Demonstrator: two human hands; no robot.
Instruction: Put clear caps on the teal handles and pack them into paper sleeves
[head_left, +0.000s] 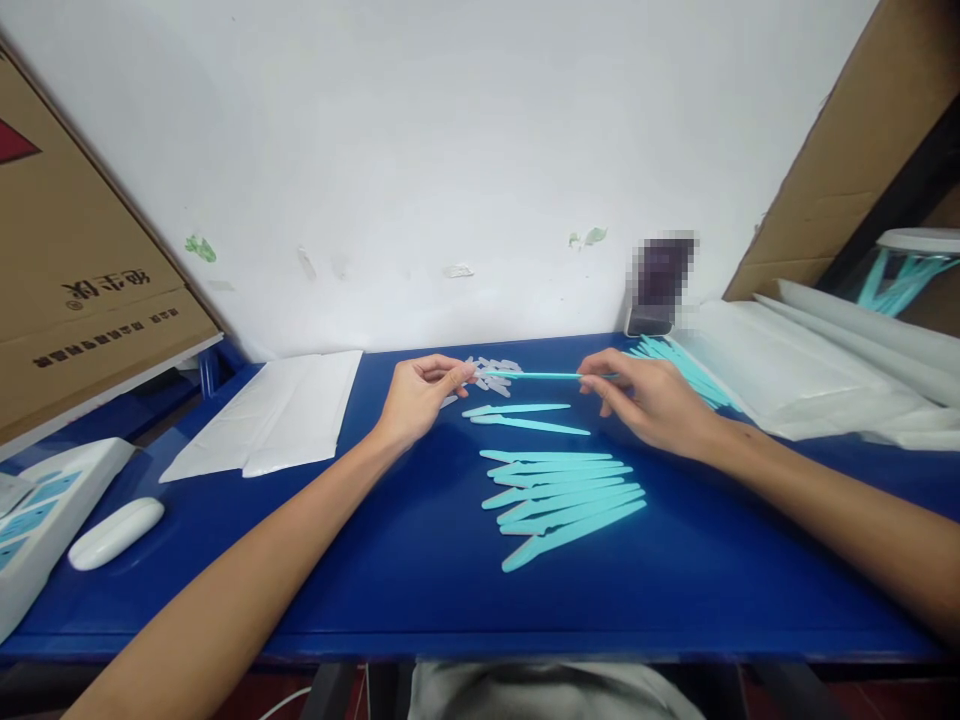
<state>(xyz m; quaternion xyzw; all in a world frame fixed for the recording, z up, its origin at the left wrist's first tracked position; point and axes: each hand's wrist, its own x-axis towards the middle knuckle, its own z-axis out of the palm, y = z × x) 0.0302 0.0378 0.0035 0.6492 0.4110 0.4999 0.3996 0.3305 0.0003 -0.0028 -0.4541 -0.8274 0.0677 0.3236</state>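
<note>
Turquoise eyebrow razors are around my hands. One eyebrow razor point(544, 376) is held level above the table between my two hands. My right hand point(637, 388) pinches its handle end. My left hand point(433, 395) is closed at the blade end, its thumb and finger around what looks like a clear blade cap, mostly hidden by the fingertips. Behind lies a small heap of clear caps point(498, 380). Below the held razor, two razors point(529, 424) lie side by side. Nearer to me, several more razors point(570, 500) lie in an overlapping row, blade ends to the left.
Further razors point(686, 370) lie at the right by plastic bags point(765, 370). White sheets point(300, 410), a white mouse-shaped case point(116, 533) and a white tray point(60, 530) are left on the blue table point(420, 590). Cardboard point(90, 260) stands left; a blurred-out device point(660, 290) leans at the wall.
</note>
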